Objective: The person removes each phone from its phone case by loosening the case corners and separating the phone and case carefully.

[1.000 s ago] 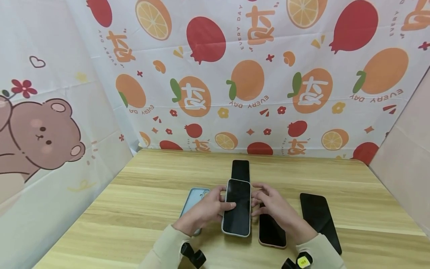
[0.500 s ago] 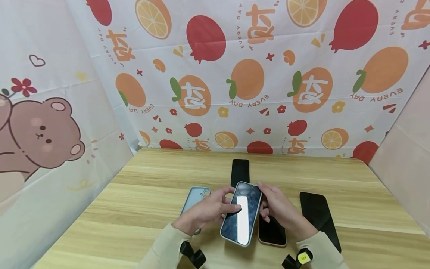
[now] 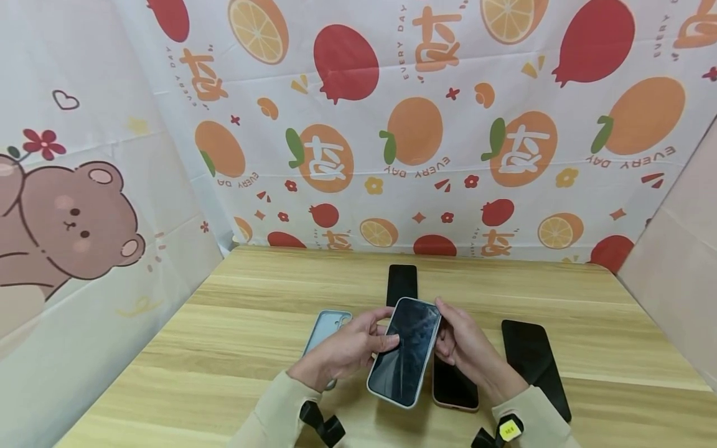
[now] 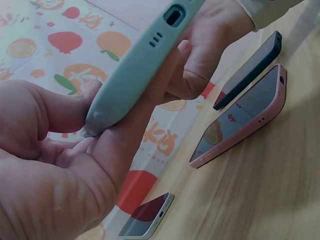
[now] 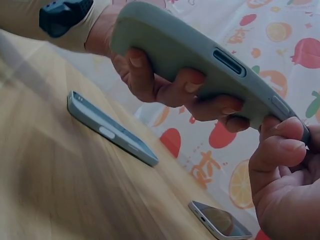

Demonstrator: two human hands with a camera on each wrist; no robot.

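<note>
A smartphone in a pale blue-green case is held above the table, tilted, its dark screen facing up. My left hand grips its left side, with the thumb across the screen and the fingers spread under the back, as the right wrist view shows. At the upper right corner, my right hand pinches the case edge. The case's bottom end with its port cutout shows in the left wrist view. Beside the left forearm lies a light blue phone case, partly covered by that hand.
A pink-cased phone lies below the right hand. Farther right is a larger black phone. Behind the held phone lies another phone, whose pale edge shows in the right wrist view. Patterned cloth hangs behind the wooden table.
The smartphone has tilted, its top swinging to the right. My right hand has gone from loose fingers beside it to pinching its upper right corner. A bright reflection on the screen has gone.
</note>
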